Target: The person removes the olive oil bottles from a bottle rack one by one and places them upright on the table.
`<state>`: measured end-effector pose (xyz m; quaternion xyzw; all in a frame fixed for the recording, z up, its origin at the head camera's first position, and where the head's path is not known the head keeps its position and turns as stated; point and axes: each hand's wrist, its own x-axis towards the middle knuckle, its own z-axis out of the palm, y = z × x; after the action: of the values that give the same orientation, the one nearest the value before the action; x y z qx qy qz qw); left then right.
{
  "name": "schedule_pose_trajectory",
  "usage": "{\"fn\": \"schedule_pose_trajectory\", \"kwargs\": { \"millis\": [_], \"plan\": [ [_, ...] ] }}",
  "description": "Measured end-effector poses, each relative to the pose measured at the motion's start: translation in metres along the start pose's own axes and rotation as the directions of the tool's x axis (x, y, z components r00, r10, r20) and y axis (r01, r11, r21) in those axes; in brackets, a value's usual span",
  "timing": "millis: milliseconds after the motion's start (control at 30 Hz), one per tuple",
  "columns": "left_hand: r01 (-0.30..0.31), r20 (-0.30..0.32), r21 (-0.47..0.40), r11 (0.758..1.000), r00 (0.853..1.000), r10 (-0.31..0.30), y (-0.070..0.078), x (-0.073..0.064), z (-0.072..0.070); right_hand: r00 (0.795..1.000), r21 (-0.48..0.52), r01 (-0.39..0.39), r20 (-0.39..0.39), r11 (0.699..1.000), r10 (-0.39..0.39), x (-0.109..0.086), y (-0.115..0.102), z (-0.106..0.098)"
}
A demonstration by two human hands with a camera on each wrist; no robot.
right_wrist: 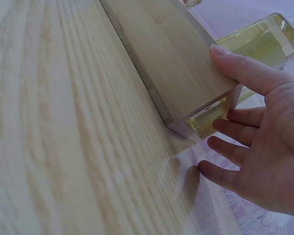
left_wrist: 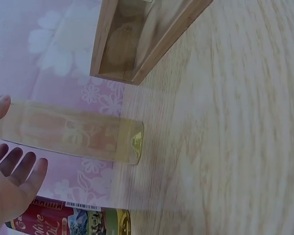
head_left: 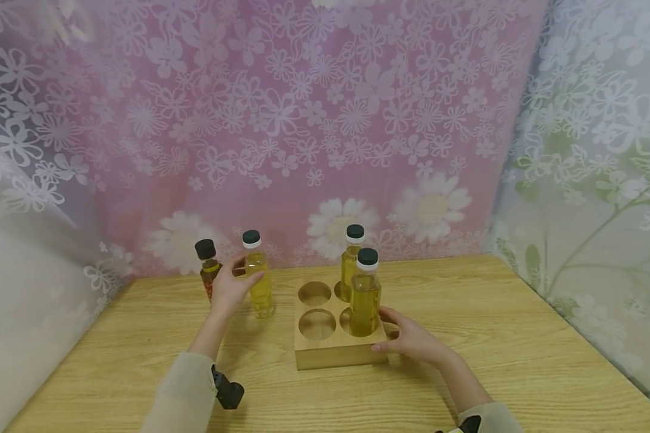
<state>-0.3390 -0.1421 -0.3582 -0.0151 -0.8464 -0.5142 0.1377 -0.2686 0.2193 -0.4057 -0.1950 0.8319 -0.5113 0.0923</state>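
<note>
A clear bottle of pale yellow oil (head_left: 260, 287) with a dark cap stands upright on the left of the table. My left hand (head_left: 230, 288) holds its upper part, thumb across the front and fingers at the far side. Close to that hand is a darker olive oil bottle (left_wrist: 63, 218) with a red label. My right hand (right_wrist: 269, 142) touches the right front corner of a wooden bottle holder (head_left: 341, 356), thumb on its front and loosely bent fingers by its open side. Two oil bottles, a front one (head_left: 365, 300) and a back one (head_left: 349, 264), stand in the holder's right-hand holes.
Two round holes in the holder's left half, a back one (head_left: 314, 293) and a front one (head_left: 317, 325), hold no bottle. The wooden table (head_left: 455, 300) meets a pink flowered curtain (head_left: 303, 150) at the back. Pale curtains hang at both sides.
</note>
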Motion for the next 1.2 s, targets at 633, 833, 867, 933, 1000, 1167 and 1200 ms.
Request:
{"fn": "schedule_pose_trajectory", "kwargs": {
  "millis": [633,833,867,933,1000,1167,1200],
  "plan": [
    [-0.194,-0.011,0.036,0.98,0.981,0.195,0.029,-0.025,0.01,1.0,0.006,0.001,0.004,1.0,-0.001,-0.001,0.002,-0.003],
    [-0.252,0.1,-0.009,0.968,0.963,0.252,0.039,-0.032,0.032,1.0,0.003,0.005,0.003,1.0,-0.005,0.001,0.004,-0.002],
    [-0.253,0.114,-0.011,0.967,0.961,0.252,0.04,-0.034,0.036,1.0,0.003,0.005,0.003,1.0,-0.005,0.001,0.005,-0.002],
    [-0.262,0.142,-0.003,0.965,0.955,0.259,0.043,-0.036,0.042,1.0,0.003,0.005,0.005,1.0,-0.005,0.001,0.005,-0.001],
    [-0.271,0.171,0.008,0.963,0.949,0.266,0.045,-0.038,0.049,1.0,0.005,0.004,0.005,1.0,-0.004,0.001,0.004,0.0],
    [-0.262,0.256,0.005,0.965,0.933,0.252,0.052,-0.041,0.062,1.0,0.003,0.005,0.006,1.0,-0.005,0.001,0.004,0.0],
    [-0.261,0.274,0.004,0.965,0.929,0.25,0.053,-0.042,0.065,1.0,0.004,0.006,0.006,1.0,-0.007,0.001,0.004,0.0]
  ]
}}
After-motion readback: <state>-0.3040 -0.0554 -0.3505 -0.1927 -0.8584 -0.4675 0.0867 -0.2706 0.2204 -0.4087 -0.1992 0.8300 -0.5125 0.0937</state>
